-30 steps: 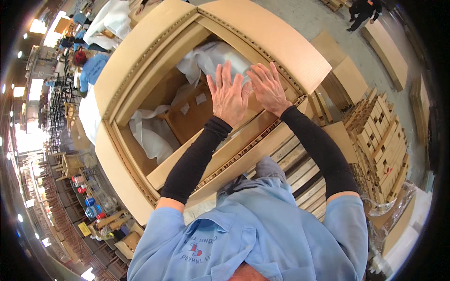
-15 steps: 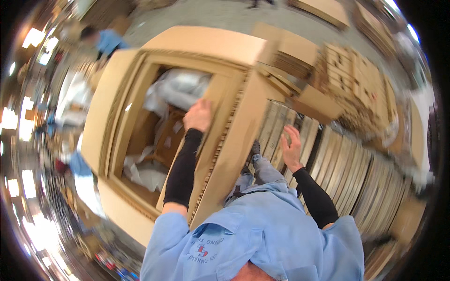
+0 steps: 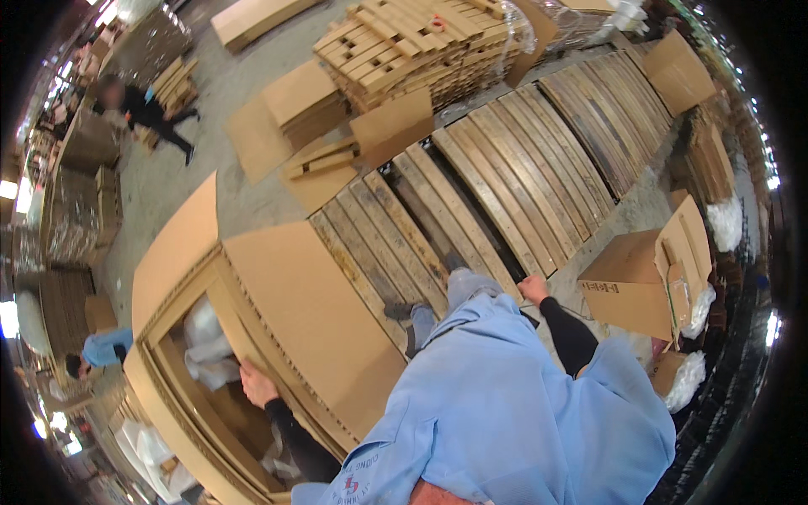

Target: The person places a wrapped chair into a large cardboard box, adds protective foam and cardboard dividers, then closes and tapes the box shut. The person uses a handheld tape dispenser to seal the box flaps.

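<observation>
Left hand [image 3: 257,385] sits on the inner edge of the big cardboard box [image 3: 181,252], fingers curled over the near-side flap [image 3: 311,320] where it meets the opening. It looks like a grip on the flap edge, but the fingertips are hidden, so I can't tell how tight it is.

Right hand [image 3: 533,289] is free, well apart from the box, hanging loosely closed over the wooden pallets [image 3: 471,194]. It holds nothing.

The box is on the left, open at the top, with white plastic wrap [image 3: 202,337] and a brown carton [image 3: 236,412] partly visible inside. The near flap is folded out flat toward the person's legs.

Also in view: a smaller open carton [image 3: 631,286] on the right, plastic spilling from its side. Stacked cardboard sheets [image 3: 303,97] and stacked slats [image 3: 412,42] lie far. One person [image 3: 143,109] is walking far left, another in blue [image 3: 101,349] is bent over at the left edge.

Risks as I read them:
- One hand on a wide flap means the flap can twist or crease at the fold.
- Feet are on pallet slats with gaps between them, so a foot could catch or the person could trip while leaning toward the box.
- Loose plastic inside could snag on the flap edge.
- The co-worker near the box's left side could get bumped if the box shifts.
</observation>
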